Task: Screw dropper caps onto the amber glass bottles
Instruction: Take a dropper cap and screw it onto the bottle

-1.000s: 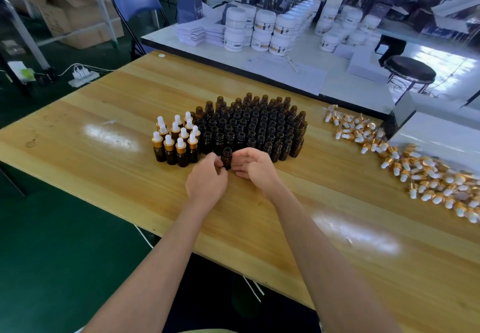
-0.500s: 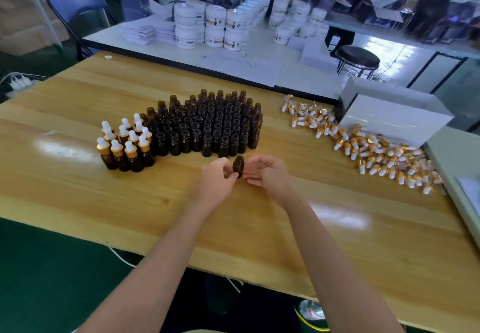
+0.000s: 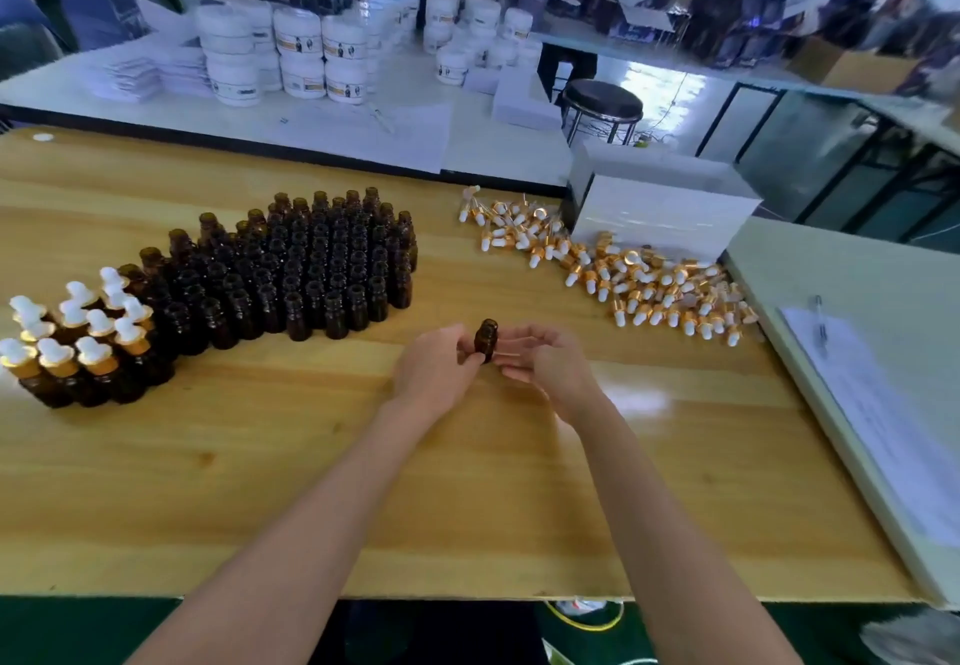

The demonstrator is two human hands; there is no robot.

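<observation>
Left hand pinching uncapped amber bottle, upright, over worktop. Right hand relaxed, empty, fingers beside bottle. Bottle block behind left; capped bottles far left; dropper caps heaped right, by white box.

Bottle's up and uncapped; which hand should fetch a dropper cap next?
Right. The left hand pinches the bottle, while the right hand looks free and lies nearer the cap pile on its side.
</observation>
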